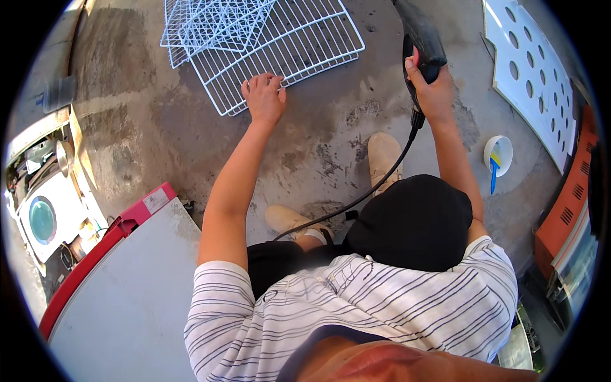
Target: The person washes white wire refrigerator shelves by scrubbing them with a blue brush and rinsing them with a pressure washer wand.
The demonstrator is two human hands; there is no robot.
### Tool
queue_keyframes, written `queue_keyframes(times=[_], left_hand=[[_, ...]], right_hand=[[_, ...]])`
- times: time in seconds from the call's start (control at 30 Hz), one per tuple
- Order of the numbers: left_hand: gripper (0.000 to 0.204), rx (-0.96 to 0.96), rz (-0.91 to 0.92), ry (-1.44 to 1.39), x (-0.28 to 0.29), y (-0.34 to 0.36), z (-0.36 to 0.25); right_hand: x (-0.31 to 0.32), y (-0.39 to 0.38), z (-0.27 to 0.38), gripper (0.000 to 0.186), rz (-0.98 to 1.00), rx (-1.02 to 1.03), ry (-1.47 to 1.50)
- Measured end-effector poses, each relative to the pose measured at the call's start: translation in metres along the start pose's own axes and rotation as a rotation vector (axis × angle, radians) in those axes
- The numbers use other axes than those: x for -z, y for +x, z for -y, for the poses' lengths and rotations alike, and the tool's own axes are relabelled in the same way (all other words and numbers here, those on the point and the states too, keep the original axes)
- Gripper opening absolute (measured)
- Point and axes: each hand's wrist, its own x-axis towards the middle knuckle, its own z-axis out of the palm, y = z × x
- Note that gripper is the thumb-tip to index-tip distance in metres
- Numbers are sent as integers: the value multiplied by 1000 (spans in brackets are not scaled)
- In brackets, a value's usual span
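Several white wire racks (331,48) lie overlapping on the stained concrete ground at the top. My left hand (264,102) grips the near edge of the front rack, fingers bent over its wires. My right hand (431,95) is wrapped round the handle of a black hand tool (423,35) with a red part by my thumb, held upright to the right of the racks. A black hose or cable (394,165) runs from the tool's lower end down past my shoes; what the tool's far end looks like is unclear.
A white perforated panel (515,44) and an orange slotted cabinet (566,204) lie at right, near a white bowl (503,146) with a blue-handled brush (494,175). A red-edged pale panel (121,286) fills the lower left, beside a top-loading washing machine (54,197).
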Motion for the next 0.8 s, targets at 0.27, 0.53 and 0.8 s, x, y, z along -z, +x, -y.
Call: queue_keyframes(times=[0.27, 0.53, 0.8], left_hand=[[24, 20, 22, 66, -10, 9, -15], [26, 52, 76, 87, -26, 21, -30], [23, 68, 171, 166, -33, 41, -32]], right_hand=[[-23, 18, -24, 30, 60, -46, 94], [-32, 34, -48, 27, 156, -131, 95], [-38, 38, -45, 31, 157, -228, 158]])
